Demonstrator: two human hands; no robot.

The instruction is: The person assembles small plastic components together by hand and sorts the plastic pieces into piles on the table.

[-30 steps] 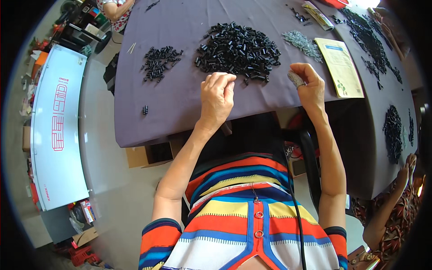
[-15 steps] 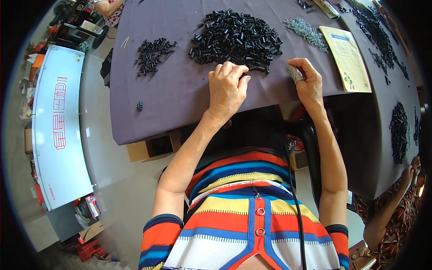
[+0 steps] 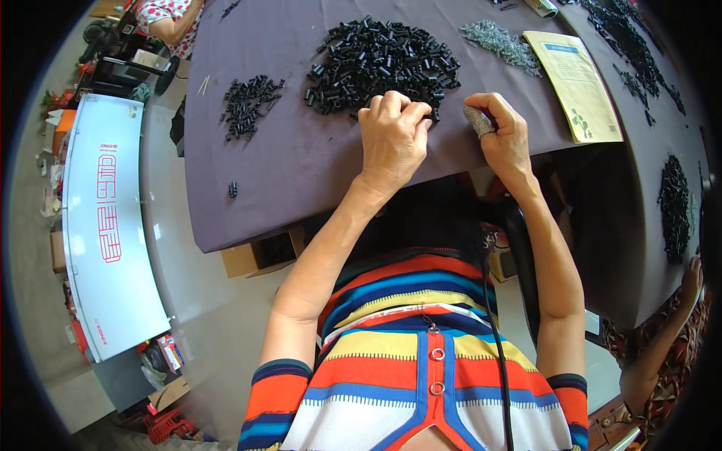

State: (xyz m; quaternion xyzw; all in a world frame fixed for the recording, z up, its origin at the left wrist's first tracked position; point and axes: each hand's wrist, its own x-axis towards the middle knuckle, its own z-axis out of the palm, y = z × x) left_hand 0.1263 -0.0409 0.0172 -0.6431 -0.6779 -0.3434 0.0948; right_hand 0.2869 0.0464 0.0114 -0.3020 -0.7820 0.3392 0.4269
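Note:
My left hand [image 3: 394,141] is at the front edge of a large heap of short black tubular pieces [image 3: 380,64]. Its thumb and fingers are pinched together, and whatever they may hold is hidden. To the right, my right hand [image 3: 505,143] hovers by the table's near edge with its fingers curled in. A grey, rough-looking wrap [image 3: 478,120] covers one of its digits. Anything within those fingers is too hidden to name. A smaller pile of black pieces [image 3: 252,105] lies left of the heap, and a few black pieces [image 3: 233,189] sit nearer the left edge.
Small clear-grey pieces [image 3: 502,45] lie behind my right hand, beside a yellowish printed packet [image 3: 575,86]. More black pieces [image 3: 674,210] cover the cloth at right, near another person's arm [image 3: 662,338]. A second person [image 3: 171,22] is at the far left corner. A cable [image 3: 500,361] hangs over my front.
My left hand has moved right along the heap's front edge, closer to my right hand. My right hand keeps nearly the same curled pose. The whole view has shifted slightly.

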